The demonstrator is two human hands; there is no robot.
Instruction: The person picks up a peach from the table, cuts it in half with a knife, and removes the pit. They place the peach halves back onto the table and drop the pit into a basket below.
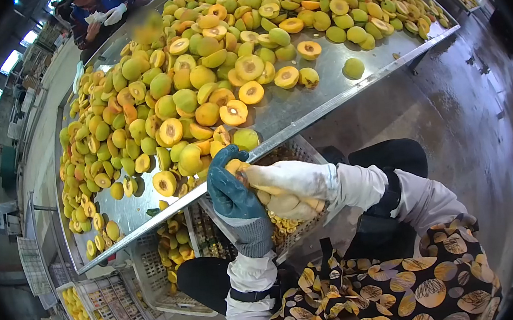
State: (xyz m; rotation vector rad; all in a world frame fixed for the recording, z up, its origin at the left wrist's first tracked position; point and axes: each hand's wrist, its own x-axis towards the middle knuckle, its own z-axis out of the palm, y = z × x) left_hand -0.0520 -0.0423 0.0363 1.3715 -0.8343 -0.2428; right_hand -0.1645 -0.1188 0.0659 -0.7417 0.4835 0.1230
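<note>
My left hand (pixel 233 190), in a dark teal rubber-coated glove, grips a yellow peach half (pixel 237 167) just off the table's near edge. Against that fruit presses my right hand (pixel 290 187), in a stained white glove with its fingers curled closed; I cannot tell what, if anything, is inside it. Much of the held peach is hidden by the gloves. Right beyond my left fingertips, a greenish peach (pixel 246 139) rests at the table rim. Beneath both hands stands a crate (pixel 314 148) with small yellowish pieces (pixel 284 226) in it.
A metal table (pixel 307 107) carries a large heap of halved peaches (pixel 199 76). Crates of fruit stand below, including a grey crate (pixel 113 309) at lower left. Across the table is a person with a white-gloved hand (pixel 114 14). The floor (pixel 450 116) looks wet.
</note>
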